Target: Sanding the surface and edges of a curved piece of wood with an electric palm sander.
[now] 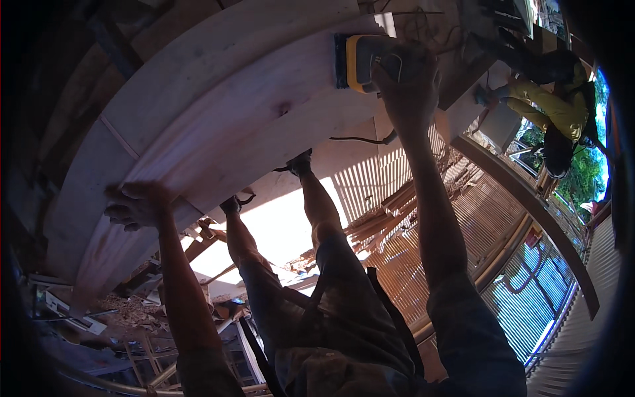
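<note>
A long, pale reddish wooden board (231, 122) with a curved outline and a dark knot stretches from the lower left to the upper right. It lies over a wider pale sheet (198, 63). My right hand (411, 89) is wrapped around a yellow and black power sander (364, 63), whose dark base meets the board near its far right end. Toward the board's left end, my left hand (140, 204) rests on the wood with its fingers apart and slightly bent, holding nothing. Shadow and blur soften its fingertips.
Below the sander runs a dark cord (364, 139). Wood scraps and shavings (142, 304) litter the lower left. A curved wooden strip (529, 198) crosses the right side near a corrugated sheet (612, 264). Another person in yellow (552, 109) bends over work at the upper right.
</note>
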Demonstrator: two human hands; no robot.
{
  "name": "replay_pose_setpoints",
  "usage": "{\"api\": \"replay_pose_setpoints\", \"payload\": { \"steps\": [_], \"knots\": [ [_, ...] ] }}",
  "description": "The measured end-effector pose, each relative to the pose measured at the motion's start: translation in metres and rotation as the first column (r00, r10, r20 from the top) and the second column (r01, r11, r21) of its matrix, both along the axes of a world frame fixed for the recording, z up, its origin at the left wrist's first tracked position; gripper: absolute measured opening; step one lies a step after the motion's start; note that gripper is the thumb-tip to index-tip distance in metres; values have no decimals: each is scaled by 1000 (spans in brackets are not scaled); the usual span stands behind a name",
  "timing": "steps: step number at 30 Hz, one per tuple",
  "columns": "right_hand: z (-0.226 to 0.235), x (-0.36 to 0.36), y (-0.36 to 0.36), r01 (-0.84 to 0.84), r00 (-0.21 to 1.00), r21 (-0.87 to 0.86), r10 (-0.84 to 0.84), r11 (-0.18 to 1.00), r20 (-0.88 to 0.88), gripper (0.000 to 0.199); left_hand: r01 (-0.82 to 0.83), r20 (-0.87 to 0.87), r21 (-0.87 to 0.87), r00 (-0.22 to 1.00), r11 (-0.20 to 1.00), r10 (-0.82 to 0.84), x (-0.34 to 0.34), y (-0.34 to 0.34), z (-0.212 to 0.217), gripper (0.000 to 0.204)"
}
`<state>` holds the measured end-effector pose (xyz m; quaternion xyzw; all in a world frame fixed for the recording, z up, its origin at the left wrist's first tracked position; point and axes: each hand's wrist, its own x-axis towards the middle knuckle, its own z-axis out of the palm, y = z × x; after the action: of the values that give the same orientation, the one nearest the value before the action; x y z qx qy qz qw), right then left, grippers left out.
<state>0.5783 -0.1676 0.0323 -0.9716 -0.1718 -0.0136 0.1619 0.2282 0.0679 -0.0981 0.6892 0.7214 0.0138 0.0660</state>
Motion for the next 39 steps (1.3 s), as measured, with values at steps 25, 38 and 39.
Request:
{"api": "replay_pose_setpoints", "payload": {
  "steps": [25,38,39],
  "knots": [
    [-4,-28,20,88,989,-49,-82,995,125,88,13,-22,-3,1000,1000,-13,-50,39,-4,71],
    [-7,-17,35,137,990,-21,-136,990,44,89,0,-23,14,1000,1000,0,-57,42,-9,69],
    [-3,-5,35,133,991,-25,-132,991,34,89,-22,5,18,1000,1000,22,-57,43,-6,69]
  ]
}}
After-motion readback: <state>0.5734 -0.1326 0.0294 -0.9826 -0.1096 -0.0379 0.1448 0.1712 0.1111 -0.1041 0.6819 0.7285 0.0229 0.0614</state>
